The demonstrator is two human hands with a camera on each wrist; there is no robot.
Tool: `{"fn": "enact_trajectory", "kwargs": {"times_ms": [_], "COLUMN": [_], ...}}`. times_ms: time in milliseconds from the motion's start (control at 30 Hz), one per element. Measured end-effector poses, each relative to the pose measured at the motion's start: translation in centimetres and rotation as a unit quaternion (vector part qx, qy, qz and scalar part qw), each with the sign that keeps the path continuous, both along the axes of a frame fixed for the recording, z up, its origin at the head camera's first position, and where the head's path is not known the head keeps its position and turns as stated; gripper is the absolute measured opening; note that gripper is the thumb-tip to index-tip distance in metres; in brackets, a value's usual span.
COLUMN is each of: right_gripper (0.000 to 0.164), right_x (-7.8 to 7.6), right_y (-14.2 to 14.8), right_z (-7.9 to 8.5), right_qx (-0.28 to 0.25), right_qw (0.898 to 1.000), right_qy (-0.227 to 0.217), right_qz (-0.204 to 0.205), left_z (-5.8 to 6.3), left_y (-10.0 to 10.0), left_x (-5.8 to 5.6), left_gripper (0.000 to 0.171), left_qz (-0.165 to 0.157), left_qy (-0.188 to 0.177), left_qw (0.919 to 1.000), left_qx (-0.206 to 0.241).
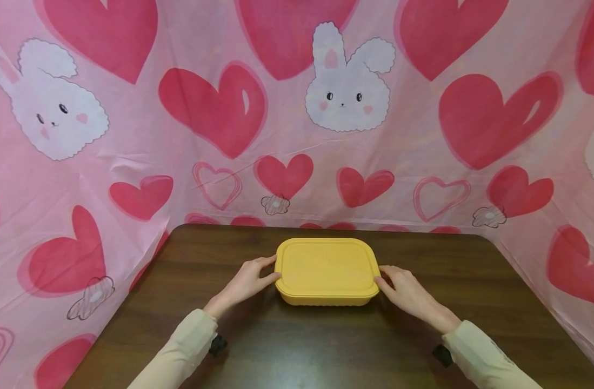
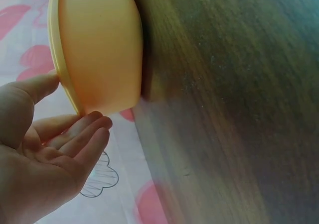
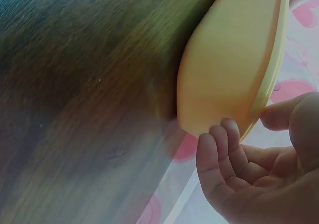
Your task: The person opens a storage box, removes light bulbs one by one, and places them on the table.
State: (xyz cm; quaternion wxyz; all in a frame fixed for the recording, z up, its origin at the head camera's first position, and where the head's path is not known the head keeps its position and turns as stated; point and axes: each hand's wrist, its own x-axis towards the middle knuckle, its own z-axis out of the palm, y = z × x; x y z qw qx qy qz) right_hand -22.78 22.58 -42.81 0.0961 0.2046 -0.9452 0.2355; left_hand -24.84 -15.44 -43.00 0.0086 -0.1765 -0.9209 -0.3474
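Note:
A yellow rectangular container with a rounded lid sits on the dark wooden table, lid side up. At its left end my left hand holds it, thumb on the lid's rim and fingers against the end wall. My right hand grips the opposite end the same way. The left wrist view shows the container's smooth side with the left thumb at the rim. In the right wrist view, curled fingers of the right hand reach the lower end wall. What is inside is hidden by the lid.
The brown wooden table has rounded far corners. A pink cloth printed with hearts and rabbits hangs behind it and along both sides. Dark wrist devices are worn below both cream sleeves.

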Motion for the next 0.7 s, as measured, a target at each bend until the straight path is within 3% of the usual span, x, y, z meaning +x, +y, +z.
{"fn": "enact_trajectory", "kwargs": {"times_ms": [700], "right_gripper": [0.028], "right_x": [0.3], "right_y": [-0.4], "right_z": [1.1], "right_qx": [-0.019], "right_qw": [1.000], "right_qy": [0.013], "right_qz": [-0.013], "left_z": [0.3], "left_y": [-0.2], "left_x": [-0.3], "left_gripper": [0.057], "left_qz": [-0.024], "left_qy": [-0.024], "left_qw": [0.9990], "left_qx": [0.031]}}
